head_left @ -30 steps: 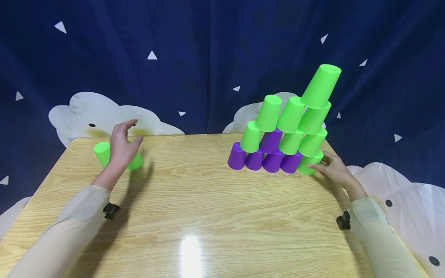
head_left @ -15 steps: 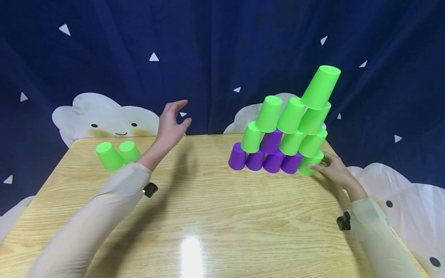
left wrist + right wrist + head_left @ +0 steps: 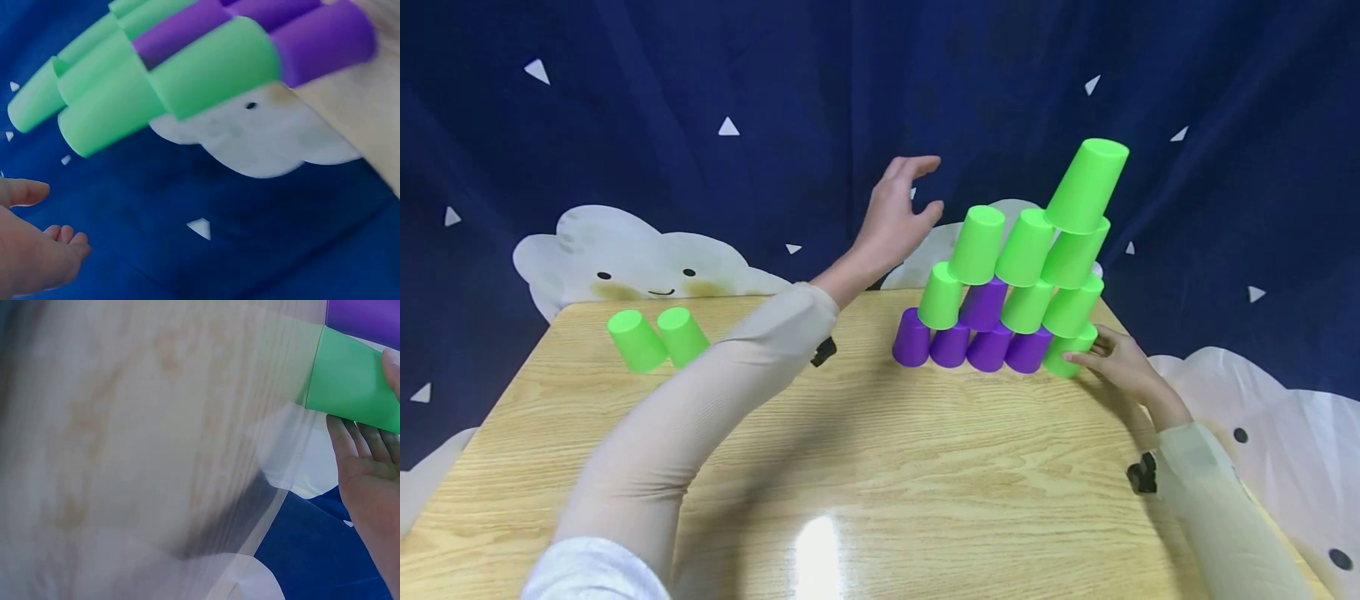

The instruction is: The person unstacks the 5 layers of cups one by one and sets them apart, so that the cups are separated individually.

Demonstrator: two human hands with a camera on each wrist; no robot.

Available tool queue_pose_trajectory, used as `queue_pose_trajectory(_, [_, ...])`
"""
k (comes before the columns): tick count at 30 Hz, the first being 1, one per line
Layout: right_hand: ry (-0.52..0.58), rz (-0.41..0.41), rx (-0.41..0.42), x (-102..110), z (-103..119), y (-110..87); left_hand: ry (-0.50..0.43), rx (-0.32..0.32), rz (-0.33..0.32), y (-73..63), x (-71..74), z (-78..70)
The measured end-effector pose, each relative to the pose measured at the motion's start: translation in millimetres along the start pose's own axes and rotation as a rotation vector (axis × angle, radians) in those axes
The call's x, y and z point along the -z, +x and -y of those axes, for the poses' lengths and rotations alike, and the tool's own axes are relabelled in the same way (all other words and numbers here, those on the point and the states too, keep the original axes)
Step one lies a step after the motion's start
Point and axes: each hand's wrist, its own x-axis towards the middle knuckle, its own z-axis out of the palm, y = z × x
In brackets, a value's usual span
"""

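Observation:
Upside-down cups stand in a tiered stack on the right of the table in the head view. Purple cups (image 3: pixel 989 348) make up most of the bottom row, with a green cup (image 3: pixel 1063 357) at its right end. My right hand (image 3: pixel 1122 368) holds that green cup at its side, thumb in front and fingers behind; the right wrist view shows the same cup (image 3: pixel 353 381) between them. One green cup (image 3: pixel 1087 185) tops the stack over the right side. My left hand (image 3: pixel 895 218) hangs in the air left of the third row's green cup (image 3: pixel 979 246), fingers spread and holding nothing.
Two green cups (image 3: pixel 638 342) stand upside down at the far left of the wooden table (image 3: pixel 925 467). A dark blue curtain (image 3: pixel 805 100) with white clouds and triangles hangs behind. The left forearm crosses above the table.
My left hand has moved right and up, from in front of the two left cups to beside the stack. The right hand and the stack stay in place.

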Motion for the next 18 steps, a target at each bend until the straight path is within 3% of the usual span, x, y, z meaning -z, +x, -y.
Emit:
queue_pose_trajectory(10, [0.013,-0.009,0.016,-4.2,2.7,1.7,-0.017,-0.004,0.162,46.4,-44.4,-59.9])
queue_pose_trajectory(18, [0.032,-0.014,0.023,-6.3,-0.8,2.7,-0.01,0.042,0.213,65.5,-78.1,-81.6])
